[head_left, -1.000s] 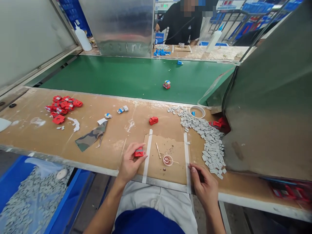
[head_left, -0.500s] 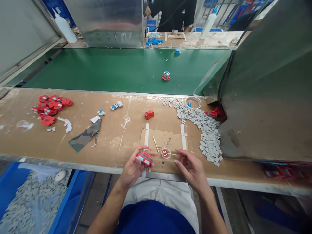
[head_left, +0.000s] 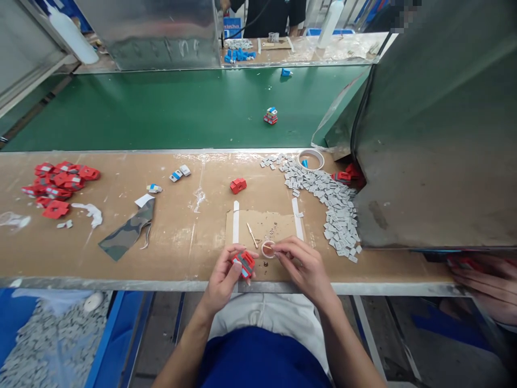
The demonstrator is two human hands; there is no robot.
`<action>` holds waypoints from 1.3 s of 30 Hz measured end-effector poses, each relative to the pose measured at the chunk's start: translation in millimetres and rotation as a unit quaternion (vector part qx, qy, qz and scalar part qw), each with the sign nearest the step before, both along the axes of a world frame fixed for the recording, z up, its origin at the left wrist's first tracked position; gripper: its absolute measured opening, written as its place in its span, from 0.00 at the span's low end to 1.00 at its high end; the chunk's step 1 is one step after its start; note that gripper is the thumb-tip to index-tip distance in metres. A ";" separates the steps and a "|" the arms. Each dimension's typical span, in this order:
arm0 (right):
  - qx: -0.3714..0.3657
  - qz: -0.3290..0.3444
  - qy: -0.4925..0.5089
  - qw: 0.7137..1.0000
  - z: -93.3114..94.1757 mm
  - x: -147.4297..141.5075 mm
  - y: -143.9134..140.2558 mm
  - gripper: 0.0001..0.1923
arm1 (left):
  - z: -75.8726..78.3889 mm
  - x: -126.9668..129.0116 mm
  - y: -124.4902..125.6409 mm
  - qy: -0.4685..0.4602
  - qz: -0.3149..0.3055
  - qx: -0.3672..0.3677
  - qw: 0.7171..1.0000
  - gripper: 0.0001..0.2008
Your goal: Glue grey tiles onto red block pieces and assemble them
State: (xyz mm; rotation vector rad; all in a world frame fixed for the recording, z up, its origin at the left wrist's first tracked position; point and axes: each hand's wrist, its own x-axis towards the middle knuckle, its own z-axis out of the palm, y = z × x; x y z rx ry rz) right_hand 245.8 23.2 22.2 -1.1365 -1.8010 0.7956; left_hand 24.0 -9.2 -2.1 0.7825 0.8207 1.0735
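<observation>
Left hand [head_left: 223, 278]: half curled, thumb and fingers around the toy [head_left: 247, 261].
Right hand [head_left: 306, 269]: fingertips pinched on a stick [head_left: 268, 247] at the cup [head_left: 266, 255].
Toy: above the bench's [head_left: 189, 245] near edge; probably light, stiff plastic; best held by its sides.
Box [head_left: 232, 27]: beyond the far edge; lettering too blurred to read.

Cup [head_left: 263, 251] on cardboard [head_left: 283, 224], tile heap [head_left: 340, 229] to right

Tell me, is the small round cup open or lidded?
Open: no lid covers the round cup, and the thin stick in the right hand crosses its rim.
</observation>
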 end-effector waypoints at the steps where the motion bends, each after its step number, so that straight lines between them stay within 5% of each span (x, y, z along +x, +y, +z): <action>1: 0.015 -0.011 0.004 1.000 -0.8 -1.1 1.8 0.09 | -0.3 0.5 -0.2 -0.001 0.002 0.008 1.000 0.15; 5: 0.088 -0.060 0.023 0.994 -3.4 -4.7 6.9 0.08 | -0.6 -1.5 -0.6 0.023 -0.005 0.039 0.999 0.15; 11: 0.125 -0.079 0.036 0.988 -9.3 -7.2 5.2 0.06 | -0.4 -1.9 -4.0 0.100 0.007 0.051 0.994 0.29; 18: 0.054 -0.099 0.106 0.988 -17.5 -6.6 -2.0 0.07 | -4.9 -6.3 -10.8 0.215 0.029 0.118 0.969 0.31; 25: -0.072 -0.204 0.219 0.951 -24.9 -2.6 -12.3 0.11 | -1.6 -8.1 -3.8 0.311 0.003 0.151 0.938 0.27; 29: -0.056 -0.174 0.238 0.954 -12.4 -7.1 -18.8 0.08 | 1.0 -6.2 -3.1 0.359 0.010 0.166 0.918 0.26; 35: 0.026 -0.059 0.125 0.990 11.9 -16.4 -23.4 0.09 | 4.2 -4.3 -0.5 0.393 0.022 0.233 0.890 0.24; 39: 0.060 -0.044 0.082 0.994 17.1 -19.4 -20.4 0.09 | 5.1 -3.9 0.2 0.398 0.018 0.257 0.880 0.24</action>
